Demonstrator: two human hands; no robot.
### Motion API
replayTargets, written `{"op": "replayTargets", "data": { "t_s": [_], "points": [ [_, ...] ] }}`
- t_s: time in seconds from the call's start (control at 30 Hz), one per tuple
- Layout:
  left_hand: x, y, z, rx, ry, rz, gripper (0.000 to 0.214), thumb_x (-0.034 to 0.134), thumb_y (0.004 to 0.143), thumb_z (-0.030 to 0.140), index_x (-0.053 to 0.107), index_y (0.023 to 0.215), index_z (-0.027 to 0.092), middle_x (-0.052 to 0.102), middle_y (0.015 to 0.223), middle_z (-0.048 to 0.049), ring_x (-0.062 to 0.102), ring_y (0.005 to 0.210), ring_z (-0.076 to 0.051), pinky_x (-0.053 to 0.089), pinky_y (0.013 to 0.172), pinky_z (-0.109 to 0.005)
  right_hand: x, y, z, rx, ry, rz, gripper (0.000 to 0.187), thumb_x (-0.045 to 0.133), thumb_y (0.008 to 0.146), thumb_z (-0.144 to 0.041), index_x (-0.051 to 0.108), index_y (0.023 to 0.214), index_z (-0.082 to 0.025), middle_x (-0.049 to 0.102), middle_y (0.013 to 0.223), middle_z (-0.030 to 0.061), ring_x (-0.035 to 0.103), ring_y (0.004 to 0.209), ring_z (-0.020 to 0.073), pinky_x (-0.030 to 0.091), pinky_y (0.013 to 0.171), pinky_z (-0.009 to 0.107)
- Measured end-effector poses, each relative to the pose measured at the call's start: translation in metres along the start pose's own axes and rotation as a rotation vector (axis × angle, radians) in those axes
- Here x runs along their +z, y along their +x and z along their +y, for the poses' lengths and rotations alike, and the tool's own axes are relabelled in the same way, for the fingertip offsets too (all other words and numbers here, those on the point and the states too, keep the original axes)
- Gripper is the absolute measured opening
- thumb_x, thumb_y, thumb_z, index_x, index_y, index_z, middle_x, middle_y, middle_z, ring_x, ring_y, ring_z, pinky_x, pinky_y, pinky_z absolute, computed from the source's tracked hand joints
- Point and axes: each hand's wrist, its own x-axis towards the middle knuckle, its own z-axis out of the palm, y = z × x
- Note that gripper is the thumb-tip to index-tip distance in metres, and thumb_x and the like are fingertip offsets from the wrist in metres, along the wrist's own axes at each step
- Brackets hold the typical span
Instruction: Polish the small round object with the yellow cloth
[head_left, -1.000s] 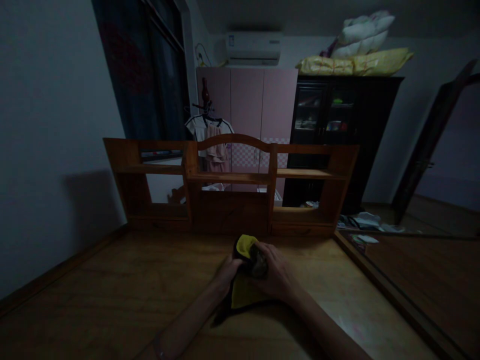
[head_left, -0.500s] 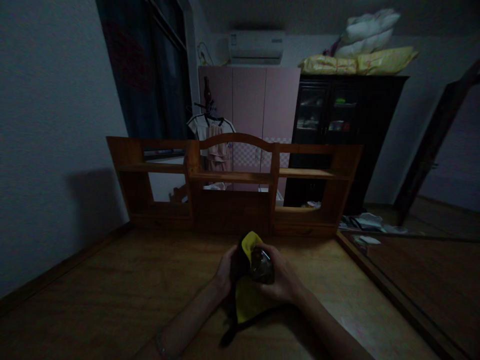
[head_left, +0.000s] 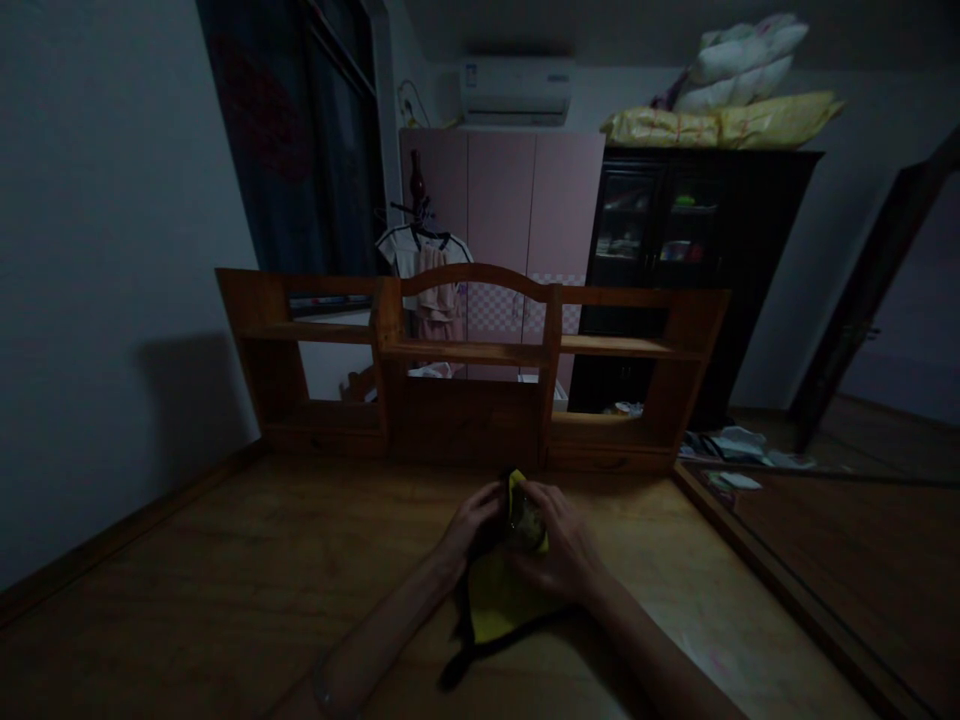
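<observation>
Over the wooden desk, my right hand [head_left: 564, 548] is closed around a shiny, see-through object [head_left: 529, 520] that looks like a small glass or jar; its exact kind is hard to make out in the dim light. My left hand [head_left: 471, 528] grips a yellow cloth [head_left: 499, 600] with a dark border, pressing a fold of it against the left side of the see-through object. The lower part of the cloth hangs or lies below both hands, and a dark loop at its corner points toward me. The fingertips of my left hand are partly hidden behind the cloth.
A wooden shelf unit [head_left: 465, 352] stands along the far edge of the desk [head_left: 300, 570]. On the left is a wall [head_left: 112, 300]; at the right, the desk has a raised wooden edge [head_left: 757, 560]. Papers and bags [head_left: 739, 445] lie beyond it.
The cloth's upper fold has narrowed and shifted slightly right around the see-through object. Both hands have turned a little and stay close together; the right hand now covers more of the object.
</observation>
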Motion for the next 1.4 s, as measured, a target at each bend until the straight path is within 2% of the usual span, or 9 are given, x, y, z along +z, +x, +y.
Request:
{"op": "replayTargets", "data": {
  "t_s": [0.13, 0.27, 0.43, 0.57, 0.77, 0.87, 1.0, 1.23, 1.4],
  "points": [
    [0.002, 0.000, 0.000, 0.025, 0.193, -0.054, 0.047, 0.076, 0.066, 0.028, 0.065, 0.110, 0.016, 0.065, 0.117, -0.0099, 0.057, 0.109, -0.026, 0.040, 0.096, -0.034, 0.003, -0.001, 0.003, -0.022, -0.092, 0.059, 0.083, 0.069, 0.067, -0.025, 0.029, 0.140, -0.021, 0.045, 0.131, 0.0122, 0.044, 0.119, 0.0306, 0.039, 0.100, 0.049],
    [0.000, -0.001, 0.002, -0.017, 0.194, -0.097, 0.046, 0.071, 0.071, 0.031, 0.063, 0.114, 0.016, 0.064, 0.118, -0.0095, 0.059, 0.105, -0.025, 0.042, 0.093, -0.034, 0.005, -0.002, 0.002, -0.045, -0.129, 0.085, 0.080, 0.063, 0.069, -0.016, 0.028, 0.141, -0.023, 0.040, 0.137, 0.0112, 0.038, 0.125, 0.0297, 0.036, 0.104, 0.050],
    [-0.012, 0.004, -0.009, 0.009, 0.183, -0.139, 0.046, 0.076, 0.062, 0.025, 0.066, 0.106, 0.013, 0.069, 0.105, -0.0084, 0.062, 0.094, -0.023, 0.045, 0.083, -0.029, 0.008, 0.001, 0.002, -0.067, -0.059, -0.002, 0.083, 0.059, 0.066, -0.007, 0.028, 0.140, -0.025, 0.035, 0.140, 0.0096, 0.036, 0.128, 0.0267, 0.038, 0.105, 0.046],
    [-0.024, 0.011, -0.020, 0.060, 0.256, -0.059, 0.042, 0.077, 0.058, 0.026, 0.069, 0.096, 0.011, 0.071, 0.093, -0.0079, 0.063, 0.086, -0.023, 0.046, 0.079, -0.030, 0.007, 0.005, -0.003, -0.026, 0.027, -0.104, 0.087, 0.059, 0.066, -0.007, 0.022, 0.142, -0.025, 0.031, 0.143, 0.0092, 0.033, 0.131, 0.0261, 0.037, 0.106, 0.046],
    [-0.032, 0.015, -0.022, 0.066, 0.331, 0.122, 0.043, 0.078, 0.056, 0.029, 0.070, 0.095, 0.011, 0.072, 0.094, -0.0093, 0.064, 0.085, -0.025, 0.048, 0.079, -0.033, 0.005, 0.005, -0.008, 0.026, 0.128, -0.127, 0.087, 0.061, 0.074, -0.020, 0.011, 0.145, -0.021, 0.027, 0.147, 0.0103, 0.027, 0.135, 0.0249, 0.031, 0.110, 0.043],
    [-0.034, 0.014, -0.022, 0.045, 0.294, 0.154, 0.042, 0.078, 0.058, 0.034, 0.072, 0.091, 0.010, 0.072, 0.089, -0.0097, 0.065, 0.078, -0.023, 0.048, 0.075, -0.031, 0.008, 0.004, -0.005, 0.037, 0.122, -0.142, 0.084, 0.060, 0.077, -0.022, 0.012, 0.145, -0.020, 0.026, 0.147, 0.0106, 0.026, 0.136, 0.0244, 0.030, 0.111, 0.043],
    [-0.036, 0.014, -0.024, 0.009, 0.327, 0.210, 0.043, 0.078, 0.056, 0.040, 0.073, 0.085, 0.008, 0.072, 0.081, -0.0090, 0.064, 0.070, -0.021, 0.048, 0.069, -0.029, 0.011, 0.004, -0.003, 0.060, 0.123, -0.144, 0.085, 0.064, 0.073, -0.021, 0.017, 0.144, -0.022, 0.030, 0.145, 0.0101, 0.029, 0.134, 0.0245, 0.032, 0.110, 0.043],
    [-0.025, 0.009, -0.017, 0.130, 0.522, 0.090, 0.044, 0.068, 0.070, 0.047, 0.071, 0.095, 0.010, 0.072, 0.092, -0.0089, 0.062, 0.089, -0.026, 0.047, 0.079, -0.032, 0.013, 0.000, -0.003, 0.075, 0.132, -0.125, 0.091, 0.069, 0.067, -0.018, 0.019, 0.143, -0.022, 0.035, 0.141, 0.0118, 0.036, 0.130, 0.0266, 0.037, 0.106, 0.043],
    [-0.016, 0.007, -0.013, 0.112, 0.420, 0.077, 0.048, 0.064, 0.074, 0.049, 0.067, 0.107, 0.015, 0.069, 0.106, -0.0079, 0.059, 0.101, -0.026, 0.044, 0.090, -0.033, 0.016, 0.000, -0.002, 0.107, 0.069, -0.068, 0.091, 0.069, 0.065, -0.017, 0.022, 0.142, -0.024, 0.039, 0.138, 0.0107, 0.039, 0.127, 0.0264, 0.040, 0.104, 0.044]
  ]
}}
